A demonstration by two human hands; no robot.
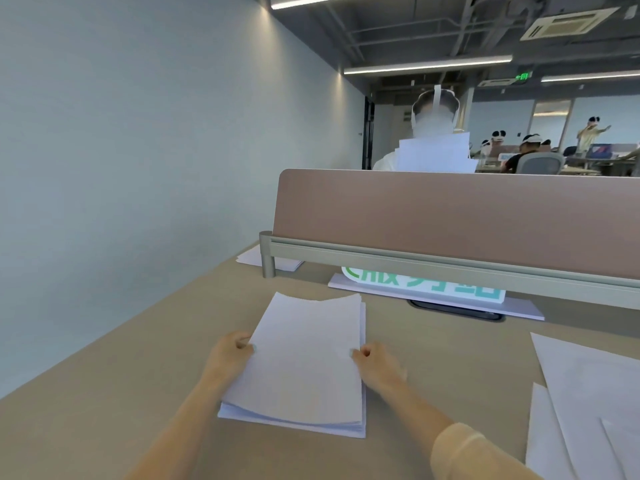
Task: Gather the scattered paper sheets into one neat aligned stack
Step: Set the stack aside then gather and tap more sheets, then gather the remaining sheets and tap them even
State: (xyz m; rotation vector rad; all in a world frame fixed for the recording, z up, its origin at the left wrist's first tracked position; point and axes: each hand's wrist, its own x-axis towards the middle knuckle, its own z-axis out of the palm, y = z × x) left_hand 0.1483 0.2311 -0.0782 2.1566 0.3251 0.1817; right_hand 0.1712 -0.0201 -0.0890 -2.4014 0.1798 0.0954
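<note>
A stack of white paper sheets (304, 362) lies on the beige desk (114, 393) straight in front of me, its edges slightly fanned at the near end and right side. My left hand (230, 353) grips the stack's left edge with curled fingers. My right hand (375, 365) grips the right edge, thumb on top of the paper. Several loose white sheets (588, 403) lie overlapping at the desk's right side, apart from the stack.
A brown divider panel (450, 216) on a grey rail closes off the far side of the desk. Under it lie a green-lettered white sign (426, 285) on paper and another paper pile (256, 258) at the far left. A wall runs along the left.
</note>
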